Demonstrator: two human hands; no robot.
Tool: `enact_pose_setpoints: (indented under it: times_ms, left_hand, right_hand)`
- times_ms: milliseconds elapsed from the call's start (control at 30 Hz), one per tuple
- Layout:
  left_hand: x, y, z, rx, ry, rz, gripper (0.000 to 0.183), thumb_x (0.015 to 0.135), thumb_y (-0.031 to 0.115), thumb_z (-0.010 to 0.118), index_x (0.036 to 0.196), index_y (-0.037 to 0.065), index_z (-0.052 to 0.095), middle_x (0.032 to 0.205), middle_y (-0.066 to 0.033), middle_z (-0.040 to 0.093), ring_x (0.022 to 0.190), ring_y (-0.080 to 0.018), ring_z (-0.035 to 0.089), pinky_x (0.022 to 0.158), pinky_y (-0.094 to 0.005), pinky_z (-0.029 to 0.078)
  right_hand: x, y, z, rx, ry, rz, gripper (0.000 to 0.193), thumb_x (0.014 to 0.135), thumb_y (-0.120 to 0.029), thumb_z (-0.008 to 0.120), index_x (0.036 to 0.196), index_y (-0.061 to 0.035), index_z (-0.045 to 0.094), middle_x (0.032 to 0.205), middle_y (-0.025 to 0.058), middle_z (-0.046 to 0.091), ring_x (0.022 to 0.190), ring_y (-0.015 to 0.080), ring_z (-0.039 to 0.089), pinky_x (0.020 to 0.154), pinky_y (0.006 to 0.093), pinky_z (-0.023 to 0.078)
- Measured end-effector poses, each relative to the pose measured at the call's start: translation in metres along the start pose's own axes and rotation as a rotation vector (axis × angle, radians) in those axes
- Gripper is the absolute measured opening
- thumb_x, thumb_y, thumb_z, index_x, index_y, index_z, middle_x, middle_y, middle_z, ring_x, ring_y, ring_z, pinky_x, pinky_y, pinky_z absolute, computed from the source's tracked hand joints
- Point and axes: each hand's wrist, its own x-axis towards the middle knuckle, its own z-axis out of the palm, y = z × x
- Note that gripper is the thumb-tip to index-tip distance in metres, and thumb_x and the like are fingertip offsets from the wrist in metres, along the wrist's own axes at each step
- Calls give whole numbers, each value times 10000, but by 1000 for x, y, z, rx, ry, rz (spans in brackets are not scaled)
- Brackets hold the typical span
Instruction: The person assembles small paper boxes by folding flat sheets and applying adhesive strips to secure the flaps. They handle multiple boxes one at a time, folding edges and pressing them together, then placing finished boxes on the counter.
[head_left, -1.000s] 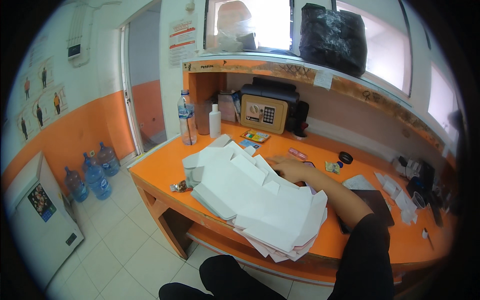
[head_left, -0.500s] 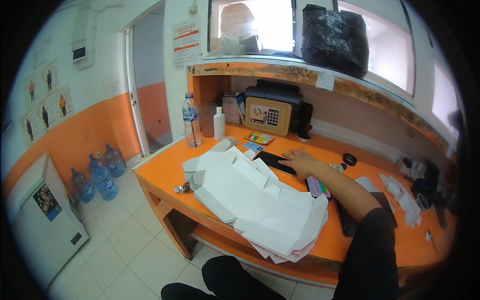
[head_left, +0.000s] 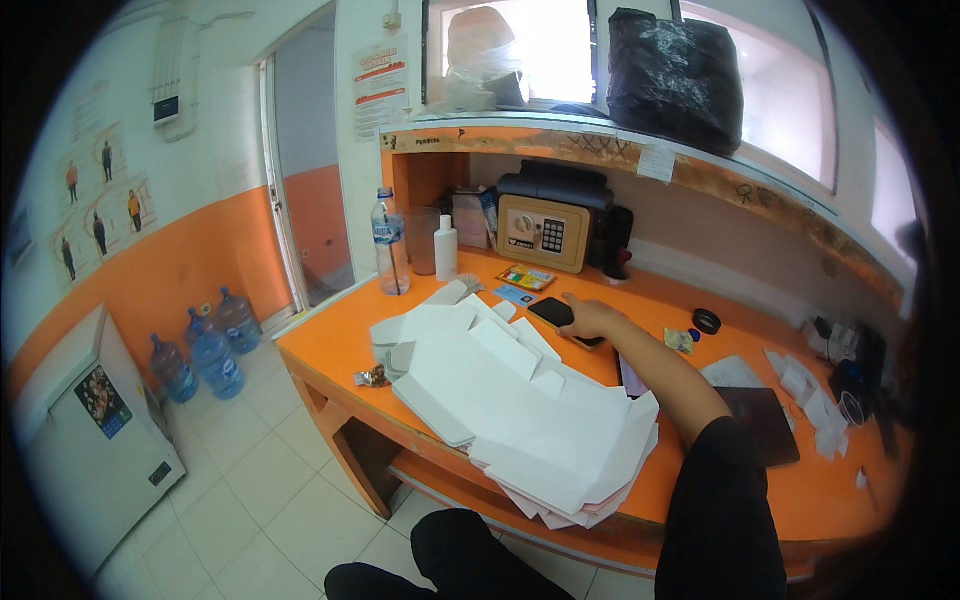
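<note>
My right hand (head_left: 594,319) reaches across the orange desk (head_left: 310,345) and grips the right part of a black phone (head_left: 552,313). Its thumb lies at the near side and a finger at the far side; the other fingers are mostly hidden. The phone rests on or just above the desk. In front of it spreads a stack of flat white cut-out cardboard sheets (head_left: 520,400), partly past the front edge. A purple item (head_left: 631,380) shows partly beneath my forearm. My left hand is out of view.
Behind stand a water bottle (head_left: 391,250), a white bottle (head_left: 446,250) and a tan safe (head_left: 543,234). On the right lie a black tape ring (head_left: 706,320), a dark flat case (head_left: 760,425) and crumpled white strips (head_left: 810,400). Water jugs (head_left: 215,360) stand on the floor.
My right hand has gone from lying spread over the phone to curling around its right part. The phone has shifted slightly right. My forearm has drawn a little left.
</note>
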Motion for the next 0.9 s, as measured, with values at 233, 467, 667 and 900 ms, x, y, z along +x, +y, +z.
enact_pose_setpoints:
  times_ms: [233, 467, 667, 900]
  left_hand:
    - [3, -1, -2, 5, 2, 4, 332, 856, 103, 563, 1162, -19, 530, 1268, -249, 427, 1208, -406, 385, 1057, -475, 276]
    - [0, 10, -9, 4, 9, 8, 324, 846, 86, 575, 1151, -18, 539, 1243, -243, 452, 1187, -406, 407, 1045, -472, 294]
    - [20, 55, -11, -38, -73, 228, 248, 850, 58, 583, 1087, -13, 581, 1220, -216, 506, 1163, -384, 457, 1023, -463, 330]
    - [39, 162, 6, -644, -650, 430, 195, 889, 54, 556, 1076, 14, 591, 1147, -149, 596, 1105, -302, 548, 962, -371, 415]
  right_hand:
    - [-36, -18, -18, 13, 145, -54, 900, 525, -434, 778, 1223, 59, 494, 1091, 231, 621, 1036, 344, 615, 862, 381, 510]
    - [-87, -5, -67, 235, 386, -112, 831, 520, -390, 790, 1166, 47, 503, 1144, 269, 576, 1040, 349, 607, 874, 385, 501]
    - [-204, 36, -116, 814, 475, -270, 874, 575, -406, 774, 1237, 65, 452, 1139, 204, 567, 976, 270, 609, 858, 365, 495]
    - [-426, 36, -29, 2024, -500, -267, 1067, 559, -352, 843, 1398, 6, 290, 1069, 69, 517, 883, 125, 566, 725, 234, 518]
